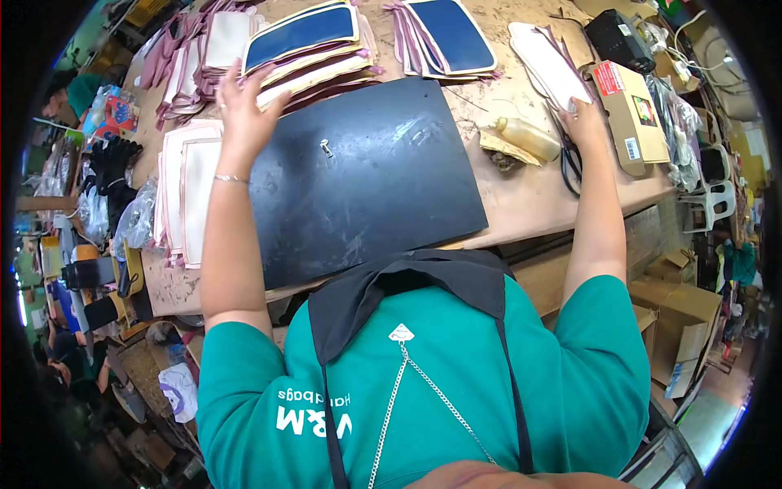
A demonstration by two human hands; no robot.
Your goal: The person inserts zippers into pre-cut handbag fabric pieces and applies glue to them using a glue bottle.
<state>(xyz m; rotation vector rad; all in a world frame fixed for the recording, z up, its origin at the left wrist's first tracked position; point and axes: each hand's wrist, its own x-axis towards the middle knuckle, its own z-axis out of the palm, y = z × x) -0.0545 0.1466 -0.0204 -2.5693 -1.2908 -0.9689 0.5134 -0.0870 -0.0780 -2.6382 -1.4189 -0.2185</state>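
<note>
My left hand (247, 114) is raised with its fingers spread, in front of a stack of blue panels with cream borders (301, 39); it holds nothing I can see. On the right, my right hand (584, 122) has its fingers closed at the near end of a long white panel (547, 63). Scissors with black handles (570, 169) lie just below that hand. Between my arms is a black mat (375, 187) with a small metal piece (327, 147) on it.
White panels (200, 196) lie left of the mat. More blue panels (452, 34) are at the back. A yellowish bottle (528, 138) lies right of the mat, near a cardboard box (631, 114). Black gloves (114, 167) are at the far left.
</note>
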